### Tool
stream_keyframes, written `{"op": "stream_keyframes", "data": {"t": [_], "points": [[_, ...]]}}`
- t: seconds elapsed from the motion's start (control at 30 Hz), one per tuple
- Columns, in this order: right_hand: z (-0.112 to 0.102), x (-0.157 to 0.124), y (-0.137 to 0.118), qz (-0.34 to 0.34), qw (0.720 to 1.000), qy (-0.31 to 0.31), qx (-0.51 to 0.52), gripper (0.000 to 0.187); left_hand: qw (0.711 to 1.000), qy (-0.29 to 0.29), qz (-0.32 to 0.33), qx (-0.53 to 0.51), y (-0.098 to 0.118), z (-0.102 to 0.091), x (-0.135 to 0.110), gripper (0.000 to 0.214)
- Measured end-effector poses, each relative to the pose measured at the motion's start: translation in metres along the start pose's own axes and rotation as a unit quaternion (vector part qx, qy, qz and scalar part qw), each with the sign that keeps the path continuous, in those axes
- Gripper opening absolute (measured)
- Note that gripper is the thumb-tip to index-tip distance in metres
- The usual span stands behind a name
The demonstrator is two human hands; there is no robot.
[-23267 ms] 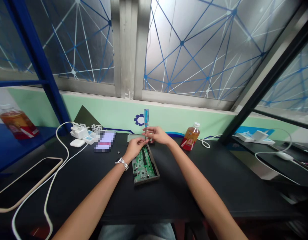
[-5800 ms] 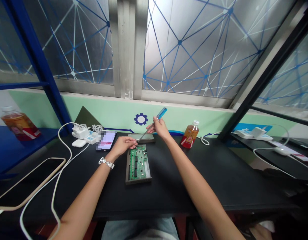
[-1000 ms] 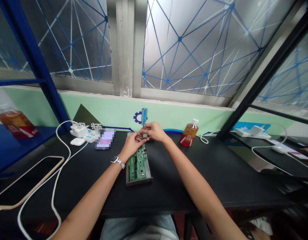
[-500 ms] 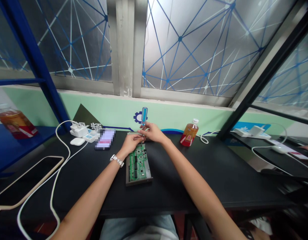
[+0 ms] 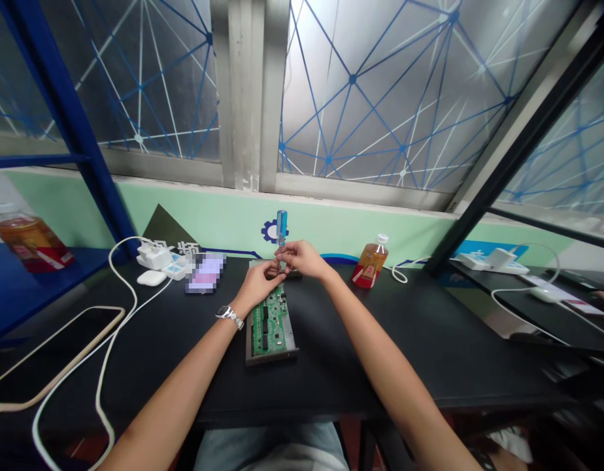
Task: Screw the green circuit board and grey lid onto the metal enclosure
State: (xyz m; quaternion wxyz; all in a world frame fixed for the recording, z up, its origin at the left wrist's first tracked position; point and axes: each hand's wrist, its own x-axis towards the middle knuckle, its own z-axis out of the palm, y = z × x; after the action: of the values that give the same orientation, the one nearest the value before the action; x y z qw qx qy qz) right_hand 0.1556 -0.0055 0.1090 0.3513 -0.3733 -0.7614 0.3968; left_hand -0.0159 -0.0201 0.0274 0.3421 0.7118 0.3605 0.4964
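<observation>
A screwdriver (image 5: 282, 226) with a translucent blue handle stands nearly upright over the far end of a green circuit board (image 5: 272, 324). My right hand (image 5: 302, 257) pinches it at the bottom of the handle and top of the shaft. Thumb and fingers of my left hand (image 5: 260, 282), which has a silver watch (image 5: 227, 313) on its wrist, close around the lower shaft. The board sits in a grey metal tray (image 5: 271, 359), lengthwise away from me on the black desk. My hands hide the screwdriver's tip and the board's far end.
A bottle of amber drink (image 5: 370, 263) stands right of my hands. To the left lie a phone (image 5: 206, 273) with a blurred screen, white chargers (image 5: 155, 255) and a white case (image 5: 151, 278). A white cable (image 5: 104, 366) loops past a large beige-edged device (image 5: 57, 360).
The screwdriver's handle has turned and shifted slightly left. My right fingers have changed position around it, and my left wrist has rolled a little, bringing the watch face into view. The board is almost unmoved.
</observation>
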Motion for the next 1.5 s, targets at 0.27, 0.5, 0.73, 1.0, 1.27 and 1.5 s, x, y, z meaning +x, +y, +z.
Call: {"op": "stream_keyframes", "data": {"t": [0.27,0.5,0.73,1.0,1.27,1.5], "points": [[0.002,0.001,0.002,-0.021,0.992,0.062,-0.112,0.013,0.992,0.074,-0.015,0.103,0.005,0.003,-0.002,0.029],[0.009,0.000,-0.001,-0.017,0.978,0.109,-0.174,0.021,0.994,0.090,-0.042,0.040,-0.004,0.007,0.002,0.028],[0.007,-0.001,0.002,-0.007,0.996,0.047,-0.082,0.025,0.999,0.011,-0.030,-0.016,-0.011,0.001,0.003,0.028],[-0.006,0.001,-0.001,0.028,0.997,-0.047,0.045,0.028,0.997,-0.049,-0.033,-0.047,-0.014,0.000,0.002,0.040],[-0.002,0.002,0.002,-0.009,1.000,0.009,0.006,0.025,0.999,0.028,0.002,0.022,-0.002,0.006,-0.003,0.032],[0.007,0.005,0.010,-0.041,0.990,0.105,-0.090,0.033,0.995,0.092,-0.013,0.042,-0.002,0.009,-0.003,0.033]]}}
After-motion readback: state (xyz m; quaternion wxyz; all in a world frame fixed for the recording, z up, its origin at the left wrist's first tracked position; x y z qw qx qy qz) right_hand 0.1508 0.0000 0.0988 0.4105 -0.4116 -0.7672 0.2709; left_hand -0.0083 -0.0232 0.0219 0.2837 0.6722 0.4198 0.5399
